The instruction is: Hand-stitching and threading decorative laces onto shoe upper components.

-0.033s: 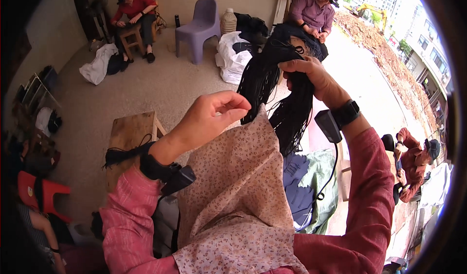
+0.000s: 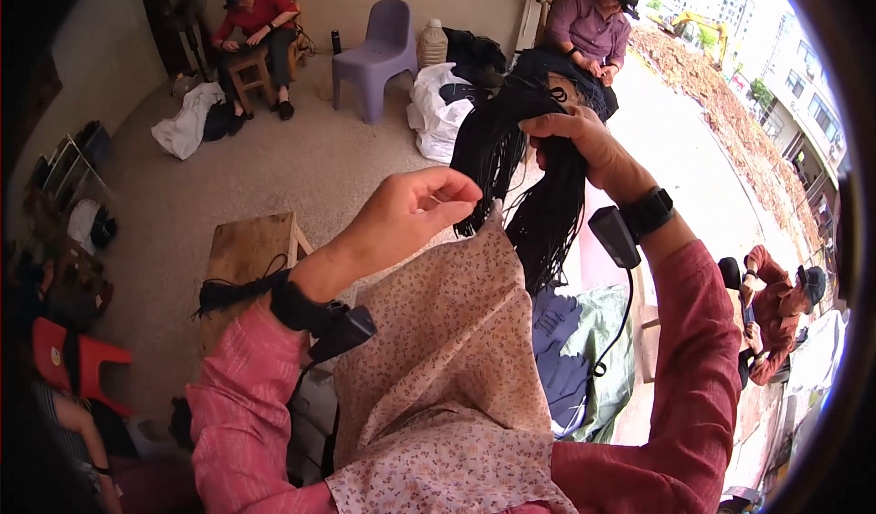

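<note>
A thick bundle of black cords (image 2: 546, 227) is draped over my right hand (image 2: 598, 149), which grips it near the top with the thumb laid across. Its loose strands hang down in two parts. My left hand (image 2: 424, 206) is at the left edge of the strands, thumb and fingers curled together in a pinch. Whatever lies between those fingertips, perhaps a strand, is too small to make out. Below both hands a flower-patterned cloth (image 2: 438, 332) covers my lap, its peak just under the cords.
A wooden bench (image 2: 239, 254) with more black cords (image 2: 239, 292) stands at my left. Dark blue fabric pieces (image 2: 558, 354) lie on a green sack (image 2: 613, 341) at my right. Beyond are a purple chair (image 2: 376, 58), white sacks (image 2: 436, 113) and several seated people. A red chair (image 2: 78, 363) is at lower left.
My left hand has shifted slightly to the right, closer to the hanging strands. The right hand keeps its grip on the cords.
</note>
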A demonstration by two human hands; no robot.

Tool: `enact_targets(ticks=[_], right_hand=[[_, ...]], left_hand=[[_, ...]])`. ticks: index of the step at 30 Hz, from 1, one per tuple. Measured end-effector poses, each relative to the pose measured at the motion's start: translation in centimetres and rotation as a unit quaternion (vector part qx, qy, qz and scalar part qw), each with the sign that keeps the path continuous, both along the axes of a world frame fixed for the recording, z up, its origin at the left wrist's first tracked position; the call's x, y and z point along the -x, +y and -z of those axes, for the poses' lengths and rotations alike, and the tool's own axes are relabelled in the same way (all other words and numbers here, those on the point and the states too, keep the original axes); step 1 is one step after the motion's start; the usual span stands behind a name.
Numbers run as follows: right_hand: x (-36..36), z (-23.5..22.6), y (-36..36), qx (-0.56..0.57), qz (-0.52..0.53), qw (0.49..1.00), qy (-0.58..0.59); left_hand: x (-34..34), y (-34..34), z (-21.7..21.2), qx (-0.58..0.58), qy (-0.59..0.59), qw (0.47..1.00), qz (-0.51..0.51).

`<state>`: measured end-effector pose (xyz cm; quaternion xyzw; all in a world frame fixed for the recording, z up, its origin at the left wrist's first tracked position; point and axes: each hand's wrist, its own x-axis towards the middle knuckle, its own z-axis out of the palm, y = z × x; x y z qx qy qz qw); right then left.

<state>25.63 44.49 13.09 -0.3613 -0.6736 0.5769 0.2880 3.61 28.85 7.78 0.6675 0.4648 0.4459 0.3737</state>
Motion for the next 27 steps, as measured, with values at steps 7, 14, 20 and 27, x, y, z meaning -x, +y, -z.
enact_targets(ticks=[7,14,20,27], right_hand=[[6.1,-2.1,1.6,-0.074,-0.087,0.993,-0.002],[12.0,-1.3,1.6,-0.091,-0.239,0.965,-0.054],[17.6,4.0,3.4,-0.323,-0.208,0.905,-0.184],[30.2,7.1,-3.8,-0.506,-0.162,0.841,-0.104]], left_hand=[[1.5,10.9,2.8,-0.156,0.023,0.987,-0.009],[8.8,13.3,4.1,0.085,0.167,0.982,-0.031],[19.2,9.2,6.8,0.206,0.319,0.918,-0.117],[35.9,-1.3,9.9,0.302,0.401,0.835,-0.224]])
